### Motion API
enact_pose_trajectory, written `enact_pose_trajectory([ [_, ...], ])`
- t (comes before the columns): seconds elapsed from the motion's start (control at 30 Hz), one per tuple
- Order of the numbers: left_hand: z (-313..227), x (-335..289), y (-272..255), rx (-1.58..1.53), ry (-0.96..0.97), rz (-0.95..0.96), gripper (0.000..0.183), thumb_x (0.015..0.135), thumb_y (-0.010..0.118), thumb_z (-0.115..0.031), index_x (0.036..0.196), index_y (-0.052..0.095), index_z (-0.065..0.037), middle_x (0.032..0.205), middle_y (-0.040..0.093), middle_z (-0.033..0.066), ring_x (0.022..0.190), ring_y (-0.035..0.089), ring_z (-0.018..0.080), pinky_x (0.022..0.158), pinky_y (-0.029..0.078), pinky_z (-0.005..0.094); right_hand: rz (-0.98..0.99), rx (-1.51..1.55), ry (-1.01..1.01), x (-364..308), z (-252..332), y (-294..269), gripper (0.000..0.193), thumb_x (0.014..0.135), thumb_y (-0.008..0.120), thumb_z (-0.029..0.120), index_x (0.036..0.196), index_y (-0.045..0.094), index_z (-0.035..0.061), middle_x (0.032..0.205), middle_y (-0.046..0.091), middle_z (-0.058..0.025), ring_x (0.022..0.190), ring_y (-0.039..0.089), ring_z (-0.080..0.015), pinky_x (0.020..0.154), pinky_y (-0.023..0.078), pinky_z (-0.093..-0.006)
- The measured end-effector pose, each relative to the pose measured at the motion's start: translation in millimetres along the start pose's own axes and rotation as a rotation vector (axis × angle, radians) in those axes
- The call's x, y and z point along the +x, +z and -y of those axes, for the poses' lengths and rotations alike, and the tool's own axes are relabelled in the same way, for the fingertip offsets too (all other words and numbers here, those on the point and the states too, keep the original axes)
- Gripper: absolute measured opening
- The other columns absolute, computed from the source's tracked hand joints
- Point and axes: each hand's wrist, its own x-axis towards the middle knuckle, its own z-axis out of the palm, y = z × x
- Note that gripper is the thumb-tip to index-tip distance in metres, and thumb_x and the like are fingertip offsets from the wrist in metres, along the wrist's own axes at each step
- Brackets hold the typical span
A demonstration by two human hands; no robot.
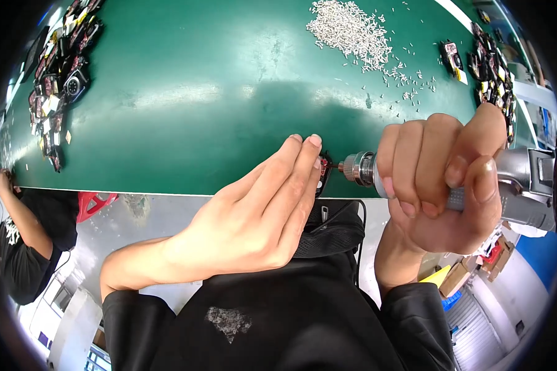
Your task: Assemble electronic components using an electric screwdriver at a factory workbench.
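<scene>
My right hand is wrapped round a grey electric screwdriver, which lies level and points left. The screwdriver's bit, just past its knurled metal collar, meets a small black electronic part with some red on it. That part sits at the near edge of the green table. My left hand holds it with the fingers straight and pressed together. Those fingers hide most of the part, so its full shape cannot be made out.
A pile of small silvery screws lies at the far middle, with loose ones scattered nearer. Black electronic parts are heaped at left and at right. A black bag hangs below the edge. Another person sits at far left.
</scene>
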Motion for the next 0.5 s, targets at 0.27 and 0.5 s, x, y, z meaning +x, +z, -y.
enact_pose_trajectory([
  [0.27,8.0,3.1,-20.2,-0.014,0.020,0.114,0.042,0.069,0.065,-0.007,0.105,0.057,0.014,0.118,0.055,0.0250,0.101,0.058,0.0334,0.080,0.053,0.0366,0.020,-0.058,0.026,9.0,4.7,13.2,0.020,0.088,0.053,0.018,0.078,0.039,0.0078,0.049,0.037,0.0014,0.037,0.033,-0.0083,0.044,0.034,-0.0254],
  [0.5,13.6,-6.6,-21.5,-0.047,0.031,-0.025,0.037,0.070,0.064,-0.004,0.105,0.058,0.009,0.109,0.058,0.0196,0.100,0.059,0.0304,0.080,0.053,0.0358,0.115,0.340,-0.143,-1.8,7.5,-3.9,0.018,0.086,0.058,0.015,0.092,0.044,0.0051,0.048,0.041,0.0017,0.037,0.039,-0.0098,0.042,0.037,-0.0253],
])
